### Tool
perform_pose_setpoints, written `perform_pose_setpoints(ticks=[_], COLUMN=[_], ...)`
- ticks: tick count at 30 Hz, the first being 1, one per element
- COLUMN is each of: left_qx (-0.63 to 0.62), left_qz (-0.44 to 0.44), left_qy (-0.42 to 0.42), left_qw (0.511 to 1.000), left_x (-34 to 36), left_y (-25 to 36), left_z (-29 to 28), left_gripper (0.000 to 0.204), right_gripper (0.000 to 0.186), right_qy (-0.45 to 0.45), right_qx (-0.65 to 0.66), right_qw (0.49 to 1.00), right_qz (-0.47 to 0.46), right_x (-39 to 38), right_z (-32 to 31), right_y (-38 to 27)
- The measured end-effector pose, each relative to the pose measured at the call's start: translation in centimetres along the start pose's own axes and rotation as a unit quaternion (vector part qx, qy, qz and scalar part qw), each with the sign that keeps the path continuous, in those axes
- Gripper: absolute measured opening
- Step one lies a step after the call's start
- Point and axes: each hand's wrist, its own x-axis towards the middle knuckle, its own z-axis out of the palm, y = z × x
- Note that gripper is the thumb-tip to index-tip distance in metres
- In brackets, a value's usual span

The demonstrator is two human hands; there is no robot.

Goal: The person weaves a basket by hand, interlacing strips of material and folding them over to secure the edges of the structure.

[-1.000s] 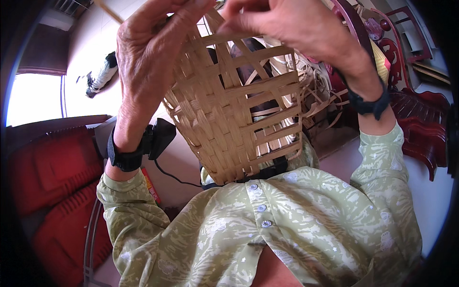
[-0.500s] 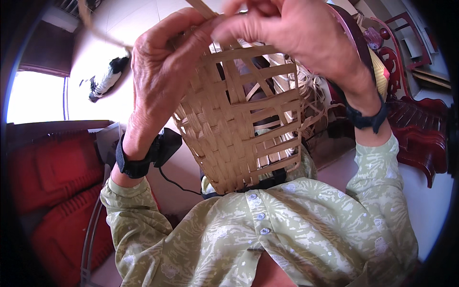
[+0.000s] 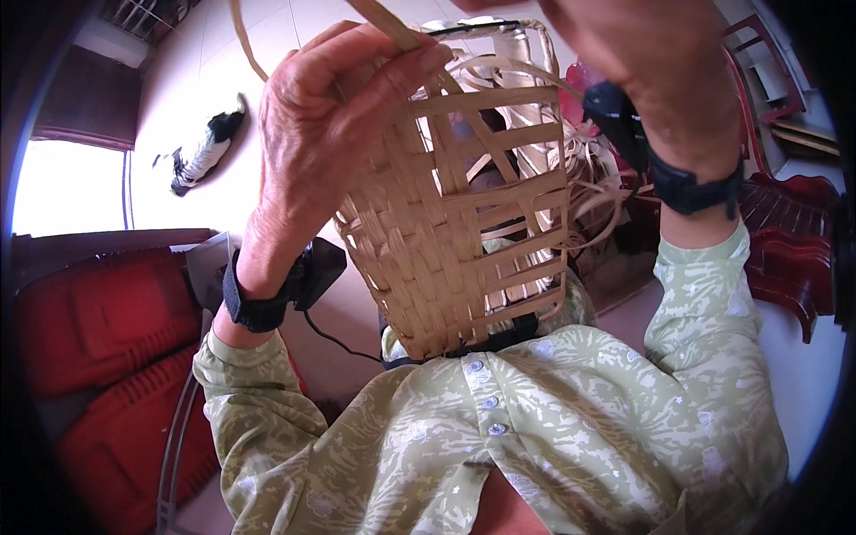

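Note:
A tan basket [image 3: 419,250] woven from flat strips stands tilted against my front. Its left part is tightly woven, while its right part has wide gaps between the strips. My left hand [image 3: 325,134] is at the basket's upper left edge, thumb and fingers pinching a flat weaving strip [image 3: 383,20] that runs up out of view. My right hand [image 3: 633,45] is raised above the basket's upper right, apart from it. Motion smears it and the upper edge cuts off its fingers, so whatever it may hold is hidden.
Loose curled strips [image 3: 602,201] hang right of the basket. A black-and-white animal [image 3: 207,153] lies on the pale floor at far left. Red cushioned seating [image 3: 107,321] is on the left, and a carved dark red wooden chair [image 3: 789,241] on the right.
My right hand has left the spot beside my left hand and moved up and right. My left hand keeps its pinch at the basket's edge. The basket's far rim has come into view.

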Motion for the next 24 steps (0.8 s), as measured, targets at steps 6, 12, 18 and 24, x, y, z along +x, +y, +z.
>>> perform_pose_setpoints(ticks=[6,12,18,24], left_qx=[-0.043,-0.057,-0.001,-0.045], left_qz=[-0.036,0.019,0.003,-0.021], left_qy=[0.060,0.024,0.030,0.099], left_qw=[0.997,0.998,1.000,0.994], left_x=[-1.0,-0.3,-0.3,-1.3], left_y=[-1.0,-2.5,-1.8,-1.9], left_z=[-0.8,-1.7,-0.6,-0.8], left_gripper=[0.023,0.022,0.022,0.022], right_gripper=[0.017,0.015,0.015,0.018], right_qy=[-0.053,0.013,0.001,-0.028], right_qx=[-0.186,-0.077,-0.030,-0.187], right_qw=[0.980,0.997,1.000,0.982], right_qz=[0.053,-0.024,0.000,0.020], right_x=[-2.5,-0.3,-1.0,-2.5], right_z=[1.1,0.8,0.6,2.4], right_y=[4.3,1.1,0.5,3.4])
